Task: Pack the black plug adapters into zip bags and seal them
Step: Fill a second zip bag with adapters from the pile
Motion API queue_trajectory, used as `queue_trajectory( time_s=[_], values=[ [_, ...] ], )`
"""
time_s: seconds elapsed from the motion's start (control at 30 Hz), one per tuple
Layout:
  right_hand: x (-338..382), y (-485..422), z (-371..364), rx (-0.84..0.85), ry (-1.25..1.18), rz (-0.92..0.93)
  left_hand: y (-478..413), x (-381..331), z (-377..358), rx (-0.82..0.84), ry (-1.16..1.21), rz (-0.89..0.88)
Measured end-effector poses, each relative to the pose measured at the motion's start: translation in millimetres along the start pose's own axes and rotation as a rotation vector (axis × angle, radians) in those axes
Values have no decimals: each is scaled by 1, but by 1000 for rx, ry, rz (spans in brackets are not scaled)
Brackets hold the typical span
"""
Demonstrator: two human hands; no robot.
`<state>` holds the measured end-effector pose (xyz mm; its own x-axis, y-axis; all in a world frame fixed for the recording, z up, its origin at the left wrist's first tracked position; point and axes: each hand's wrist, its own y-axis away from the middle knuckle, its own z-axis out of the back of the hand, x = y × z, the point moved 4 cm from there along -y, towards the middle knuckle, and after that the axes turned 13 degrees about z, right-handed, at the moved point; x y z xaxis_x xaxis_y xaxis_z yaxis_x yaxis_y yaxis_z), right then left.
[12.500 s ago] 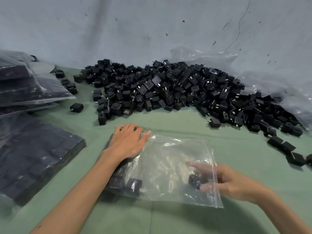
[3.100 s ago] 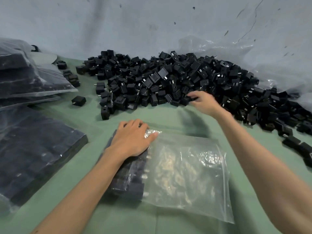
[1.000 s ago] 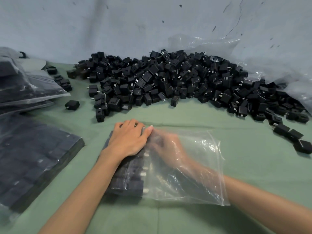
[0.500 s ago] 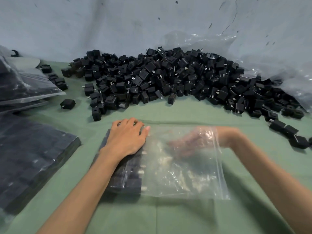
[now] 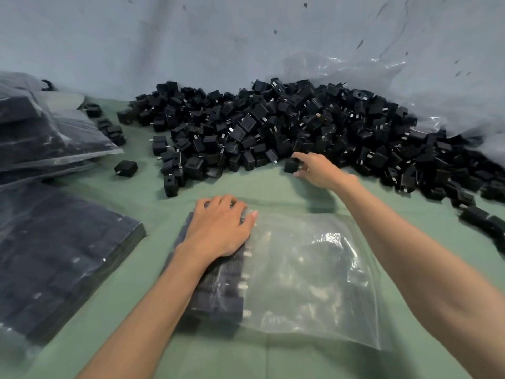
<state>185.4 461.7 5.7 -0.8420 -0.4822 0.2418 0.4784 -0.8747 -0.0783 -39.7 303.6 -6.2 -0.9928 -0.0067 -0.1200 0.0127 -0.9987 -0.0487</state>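
Black plug adapters, clear zip bag, green table cover, grey-blue wall.

The left grip rests on the zip bag over its packed row. The right grip pinches an adapter at the edge of the pile.

I'm seeing a bare strip of tabletop running between the zip bag and the adapter pile, so that lane's looking open for reaching through. The pile's blocking everything back to the wall. Packed bags are hogging the left side, and loose adapters are cluttering the far right edge.
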Motion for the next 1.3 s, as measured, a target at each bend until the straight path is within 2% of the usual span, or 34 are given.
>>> queue_trajectory(
  time_s=[0.1,0.27,0.4,0.47,0.57,0.63,0.7,0.83,0.9,0.97,1.1,1.3],
  values=[
    [-4,9,-3,-82,21,35,0,-1,-1,11,0,1],
    [15,17,0,-90,-26,37,-1,-1,1,33,1,9],
    [10,81,38,-178,-301,-61,-1,0,2,37,2,5],
    [3,140,52,39,-376,-60,0,-1,1,32,4,1],
    [21,214,42,534,-679,-32,-2,-2,0,35,7,-2],
    [46,230,25,629,-808,29,-2,-2,0,43,10,4],
    [76,226,8,548,-799,106,-1,-1,1,43,10,5],
    [119,191,-6,141,-824,169,0,-1,3,52,2,-1],
    [135,173,-10,-16,-619,287,0,-1,5,56,-2,-14],
    [143,159,-10,-154,-404,304,1,-1,6,72,2,-41],
    [154,139,-12,-248,-275,384,2,1,7,107,-8,-79],
    [159,130,-17,-338,-148,338,3,1,7,125,-28,-91]
  ],
)
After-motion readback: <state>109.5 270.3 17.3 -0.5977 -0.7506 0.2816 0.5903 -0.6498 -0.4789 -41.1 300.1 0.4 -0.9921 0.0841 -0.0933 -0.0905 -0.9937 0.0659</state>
